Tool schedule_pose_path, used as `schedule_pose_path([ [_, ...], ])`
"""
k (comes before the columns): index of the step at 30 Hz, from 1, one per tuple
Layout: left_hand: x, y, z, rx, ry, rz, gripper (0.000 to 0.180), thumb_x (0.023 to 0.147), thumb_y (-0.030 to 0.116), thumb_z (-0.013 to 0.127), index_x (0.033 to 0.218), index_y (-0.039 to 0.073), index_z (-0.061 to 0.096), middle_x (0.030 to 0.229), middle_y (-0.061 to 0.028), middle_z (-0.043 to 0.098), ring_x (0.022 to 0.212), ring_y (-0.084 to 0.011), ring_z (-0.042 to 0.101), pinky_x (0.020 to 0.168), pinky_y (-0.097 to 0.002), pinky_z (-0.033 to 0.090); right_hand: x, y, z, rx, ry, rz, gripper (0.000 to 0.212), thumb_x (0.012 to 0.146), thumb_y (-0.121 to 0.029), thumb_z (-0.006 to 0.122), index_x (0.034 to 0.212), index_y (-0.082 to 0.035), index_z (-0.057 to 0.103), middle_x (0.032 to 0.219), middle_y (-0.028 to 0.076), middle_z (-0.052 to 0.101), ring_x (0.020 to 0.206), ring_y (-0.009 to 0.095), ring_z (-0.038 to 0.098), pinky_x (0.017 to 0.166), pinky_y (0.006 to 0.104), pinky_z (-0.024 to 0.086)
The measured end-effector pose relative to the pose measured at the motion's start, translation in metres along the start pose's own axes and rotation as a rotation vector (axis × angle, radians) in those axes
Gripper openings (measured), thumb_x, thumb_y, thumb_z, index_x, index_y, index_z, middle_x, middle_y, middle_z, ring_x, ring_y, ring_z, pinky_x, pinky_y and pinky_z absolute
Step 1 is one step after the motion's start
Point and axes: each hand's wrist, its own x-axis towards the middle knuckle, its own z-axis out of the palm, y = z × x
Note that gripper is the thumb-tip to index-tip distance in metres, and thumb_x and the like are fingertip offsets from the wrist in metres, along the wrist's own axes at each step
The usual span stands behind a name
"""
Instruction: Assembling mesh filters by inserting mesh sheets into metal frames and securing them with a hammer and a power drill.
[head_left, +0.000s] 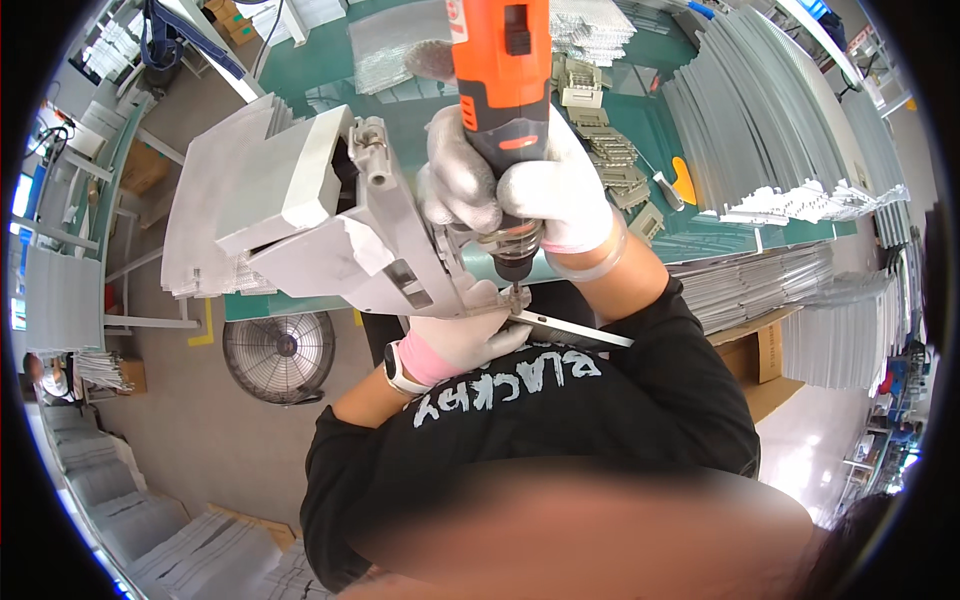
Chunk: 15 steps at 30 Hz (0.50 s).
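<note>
My right hand (pixel 560 195), in a white glove, is wrapped round an orange and black power screwdriver (pixel 508 90), which stands upright with its chuck down. Its bit meets a small fitting (pixel 516 297) at the near end of a light grey housing (pixel 400 250). Against the near edge of that housing, my gloved left hand (pixel 460 338) supports it with curled fingers; a watch sits on this wrist. A narrow pale metal strip (pixel 570 330) extends to the right from beside the fitting. The screw, if any, is too small to make out.
Beige slotted parts (pixel 610 150) lie on the green table (pixel 400 115), beside an orange-handled tool (pixel 683 180). Tall stacks of grey sheets (pixel 770 110) stand at the right. More sheets (pixel 215 190) lie under the housing's left side. A floor fan (pixel 279 355) stands below left.
</note>
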Motion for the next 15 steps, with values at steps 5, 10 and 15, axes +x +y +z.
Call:
schedule_pose_path([
  [5,0.007,0.001,0.001,-0.051,0.052,0.034,0.027,0.069,0.029,0.079,0.09,0.014,0.071,0.074,-0.0013,0.058,0.067,-0.023,0.058,0.062,-0.0383,0.044,-0.005,0.001,-0.005,0.013,-0.004,-0.036,0.073,0.079,-0.012,0.068,0.143,0.002,0.036,0.08,0.006,0.055,0.069,0.018,0.056,0.068,0.0325,0.047],
  [10,0.001,-0.006,0.01,-0.068,0.061,0.062,0.027,0.07,0.03,0.078,0.091,0.014,0.072,0.076,-0.0014,0.059,0.069,-0.0234,0.058,0.062,-0.0386,0.044,-0.003,0.005,-0.012,0.069,-0.105,-0.079,0.075,0.08,-0.013,0.069,0.144,0.004,0.033,0.079,0.005,0.054,0.067,0.017,0.055,0.069,0.0337,0.047],
  [15,0.012,-0.001,-0.011,0.062,0.063,-0.073,0.031,0.07,0.031,0.077,0.096,0.015,0.072,0.076,0.0,0.059,0.068,-0.0239,0.058,0.061,-0.0379,0.043,0.001,-0.018,-0.012,0.004,-0.051,-0.197,0.075,0.083,-0.022,0.073,0.142,0.004,0.036,0.081,0.006,0.055,0.065,0.015,0.055,0.072,0.0353,0.051],
])
